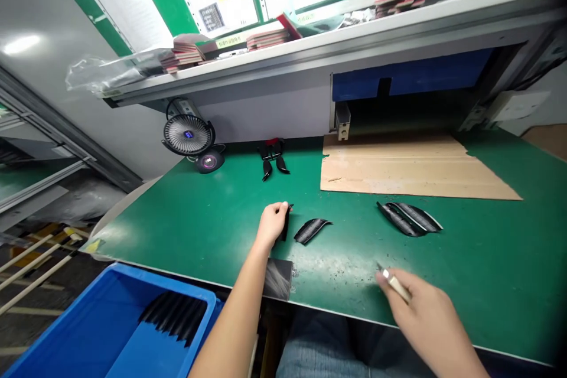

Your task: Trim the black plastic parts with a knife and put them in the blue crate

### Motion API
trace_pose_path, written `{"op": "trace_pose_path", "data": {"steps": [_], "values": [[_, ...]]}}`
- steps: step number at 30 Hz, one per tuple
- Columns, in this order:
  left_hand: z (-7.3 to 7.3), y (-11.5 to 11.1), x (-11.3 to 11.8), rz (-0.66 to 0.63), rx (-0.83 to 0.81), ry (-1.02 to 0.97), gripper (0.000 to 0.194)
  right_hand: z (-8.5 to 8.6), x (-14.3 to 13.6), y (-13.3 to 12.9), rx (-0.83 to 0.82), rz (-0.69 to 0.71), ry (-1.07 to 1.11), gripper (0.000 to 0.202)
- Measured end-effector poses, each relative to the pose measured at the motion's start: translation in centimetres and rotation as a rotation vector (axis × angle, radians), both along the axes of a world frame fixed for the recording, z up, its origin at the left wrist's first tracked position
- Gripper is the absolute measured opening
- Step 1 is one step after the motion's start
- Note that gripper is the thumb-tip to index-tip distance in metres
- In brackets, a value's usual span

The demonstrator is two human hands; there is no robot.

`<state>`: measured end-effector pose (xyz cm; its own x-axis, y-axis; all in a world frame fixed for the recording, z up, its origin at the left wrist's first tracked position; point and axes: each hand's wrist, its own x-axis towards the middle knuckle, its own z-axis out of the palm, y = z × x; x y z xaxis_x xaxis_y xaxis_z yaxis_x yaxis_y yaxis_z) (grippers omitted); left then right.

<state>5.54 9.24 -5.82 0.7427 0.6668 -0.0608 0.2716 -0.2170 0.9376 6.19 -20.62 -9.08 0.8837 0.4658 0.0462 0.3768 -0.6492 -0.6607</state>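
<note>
My left hand is closed on a black curved part, which stands nearly on edge over the green table. Just right of it lies another black curved part. Near the front edge, my right hand grips a knife with a pale handle, its thin tip pointing up and left. Beyond that hand, two black curved parts lie side by side. Small dark shavings are scattered on the table between my hands.
A dark plate lies at the front edge. At lower left, a blue bin holds several black parts. Farther back are a fan, black parts with a red piece and a cardboard sheet. A shelf overhangs the back.
</note>
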Motion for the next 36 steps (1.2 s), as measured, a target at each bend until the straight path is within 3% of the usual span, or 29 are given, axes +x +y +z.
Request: {"op": "trace_pose_path", "data": {"steps": [3,5,8,11,14,16,17,19,21,23,27,31,32,36], "values": [[-1.6,0.5,0.8,-0.016,0.100,0.014,0.014,-0.4,5.1,0.0,-0.071,-0.165,-0.123,0.032],[-1.9,0.0,1.0,-0.030,0.144,0.008,0.015,-0.4,8.0,0.6,-0.103,-0.229,-0.157,0.030],[-0.8,-1.0,0.6,-0.031,0.156,-0.013,0.017,0.2,10.2,1.3,-0.128,-0.219,-0.165,0.021],[1.2,-3.3,-1.1,-0.005,0.108,-0.050,0.021,2.0,9.1,1.0,-0.059,-0.063,-0.148,0.019],[2.8,-7.9,-3.4,-0.111,-0.156,-0.081,0.037,4.3,5.9,0.2,0.077,0.291,-0.103,0.025],[3.2,-11.4,-4.4,-0.381,-0.819,-0.036,0.044,5.1,3.7,-0.4,0.162,0.529,-0.102,0.036],[3.2,-12.9,-4.6,-0.446,-0.986,-0.024,0.043,5.1,2.7,-0.6,0.204,0.574,-0.145,0.042],[2.8,-15.1,-4.6,-0.374,-1.201,-0.090,0.032,4.5,1.0,-0.9,0.288,0.427,-0.271,0.043],[2.4,-16.3,-4.4,-0.184,-1.211,-0.239,0.022,3.6,-0.4,-1.1,0.347,0.097,-0.318,0.027],[2.3,-16.7,-4.3,-0.078,-1.143,-0.375,0.019,2.8,-1.5,-0.9,0.381,-0.101,-0.226,0.021],[3.2,-16.9,-4.5,-0.109,-1.111,-0.444,0.023,2.7,-2.6,0.4,0.460,-0.071,-0.005,0.022],[4.3,-16.0,-4.7,-0.148,-1.161,-0.482,0.011,3.3,-2.6,1.6,0.468,0.037,-0.117,0.014],[4.6,-15.7,-4.7,-0.122,-1.176,-0.521,0.003,3.4,-2.7,1.7,0.470,0.068,-0.142,0.013],[5.3,-14.7,-4.4,0.225,-1.277,-0.752,0.040,3.5,-3.3,1.5,0.498,0.086,-0.066,0.031]]}}
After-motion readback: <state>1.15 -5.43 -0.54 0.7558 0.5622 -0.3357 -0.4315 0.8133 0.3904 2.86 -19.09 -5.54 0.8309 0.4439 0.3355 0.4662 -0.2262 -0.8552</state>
